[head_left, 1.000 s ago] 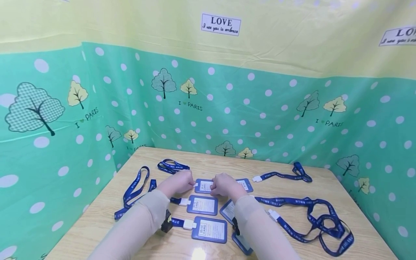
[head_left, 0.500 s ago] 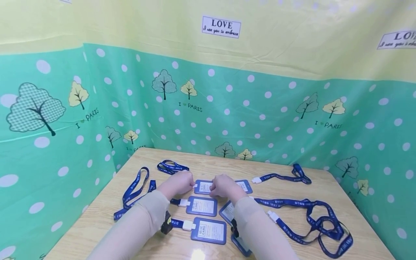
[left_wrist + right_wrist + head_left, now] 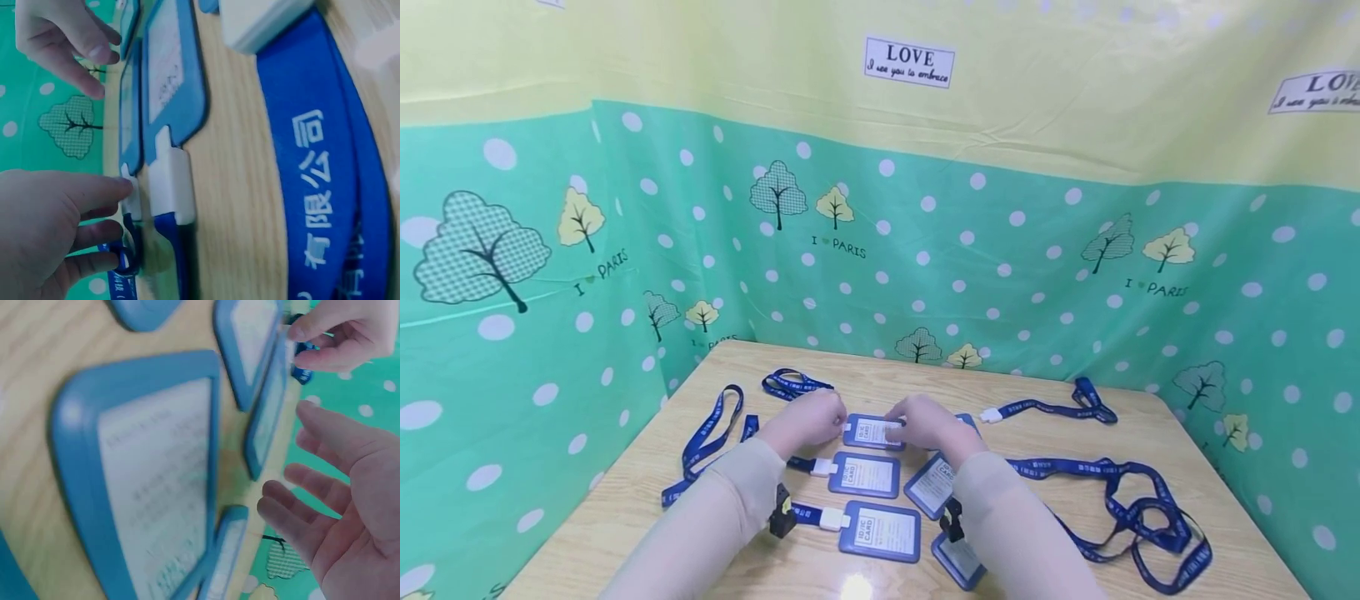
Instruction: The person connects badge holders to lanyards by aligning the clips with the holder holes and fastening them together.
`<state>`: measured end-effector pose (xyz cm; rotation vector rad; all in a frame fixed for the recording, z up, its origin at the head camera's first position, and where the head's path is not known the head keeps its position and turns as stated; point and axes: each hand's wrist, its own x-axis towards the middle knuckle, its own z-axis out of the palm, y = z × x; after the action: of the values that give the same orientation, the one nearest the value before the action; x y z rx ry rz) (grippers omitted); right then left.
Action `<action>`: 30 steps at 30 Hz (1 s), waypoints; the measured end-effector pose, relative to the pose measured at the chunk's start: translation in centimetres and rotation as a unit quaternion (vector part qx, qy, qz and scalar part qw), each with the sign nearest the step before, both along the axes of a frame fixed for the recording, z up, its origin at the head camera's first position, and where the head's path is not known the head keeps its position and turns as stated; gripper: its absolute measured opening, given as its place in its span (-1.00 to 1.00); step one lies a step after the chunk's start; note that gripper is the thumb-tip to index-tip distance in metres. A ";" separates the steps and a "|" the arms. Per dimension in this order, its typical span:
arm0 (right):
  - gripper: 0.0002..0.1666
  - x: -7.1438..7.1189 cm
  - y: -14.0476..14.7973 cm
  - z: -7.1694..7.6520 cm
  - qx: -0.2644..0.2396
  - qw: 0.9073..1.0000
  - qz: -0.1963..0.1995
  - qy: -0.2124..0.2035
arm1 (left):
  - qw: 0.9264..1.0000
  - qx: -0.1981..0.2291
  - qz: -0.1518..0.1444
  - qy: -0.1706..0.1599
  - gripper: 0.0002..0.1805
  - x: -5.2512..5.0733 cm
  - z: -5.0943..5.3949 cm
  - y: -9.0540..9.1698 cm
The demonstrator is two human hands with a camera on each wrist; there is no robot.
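My left hand [image 3: 812,417] is at the far row of the table, its thumb and finger pinching the white lanyard clip [image 3: 131,197] at the left end of a blue ID card holder [image 3: 863,431]. Just off that holder's right end, my right hand [image 3: 350,500] has its fingers spread and loosely bent, holding nothing. Two more card holders, the middle one [image 3: 863,475] and the near one [image 3: 880,531], lie below it in a column, each clipped to a blue lanyard. Behind the right hand, another card holder [image 3: 967,422] is partly hidden.
A tilted card holder [image 3: 932,486] and a nearer one [image 3: 958,560] lie by the right forearm. Blue lanyards are spread at right [image 3: 1157,525], far right [image 3: 1052,407], left [image 3: 703,442] and far left [image 3: 793,383]. A patterned curtain [image 3: 880,250] stands behind the wooden table [image 3: 760,567].
The right hand has let go of the far card holder and shifted slightly right, its fingers loosening. That holder has moved a little left. The left hand stays at the clip.
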<state>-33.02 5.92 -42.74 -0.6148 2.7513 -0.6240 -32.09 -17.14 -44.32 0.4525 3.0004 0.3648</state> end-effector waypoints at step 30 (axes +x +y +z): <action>-0.51 0.8 8.0 9.3 -0.159 0.973 0.062 0.158 | 0.977 0.106 -0.029 0.181 -0.59 0.5 6.9 1.2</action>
<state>-32.25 13.88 -33.47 -1.0294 2.8888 -1.0273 -31.56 -15.98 -37.46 0.6943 3.3014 0.6697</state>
